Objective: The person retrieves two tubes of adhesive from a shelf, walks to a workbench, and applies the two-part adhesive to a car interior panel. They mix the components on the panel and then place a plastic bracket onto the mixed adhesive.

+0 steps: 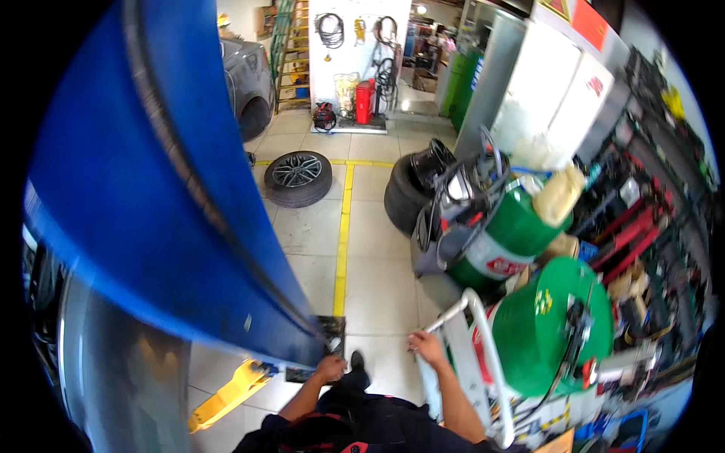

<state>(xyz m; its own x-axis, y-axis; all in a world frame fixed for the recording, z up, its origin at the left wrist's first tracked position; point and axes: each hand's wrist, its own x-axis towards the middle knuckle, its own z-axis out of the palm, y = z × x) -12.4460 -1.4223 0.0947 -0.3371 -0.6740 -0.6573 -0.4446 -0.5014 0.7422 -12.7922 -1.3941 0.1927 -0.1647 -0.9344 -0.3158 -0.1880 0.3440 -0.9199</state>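
The large blue metal column [174, 249], with a dark strip along it, fills the upper left of the head view. My left hand [331, 368] is closed at its lower edge, on something too small to make out, above a dark mat [332, 326]. My right hand [424, 346] has curled fingers beside the pale folding step ladder [482, 347]; what they hold, if anything, is unclear. A yellow jack or lift arm [234, 396] lies low at the left, and my dark shoe [357, 362] shows between my hands.
A loose wheel [302, 192] lies ahead by a yellow floor line [343, 241]. Green drums [559, 332], stacked tires [400, 196] and tool racks [642, 226] crowd the right. A grey car panel [121, 362] is at lower left, another car [242, 83] farther back.
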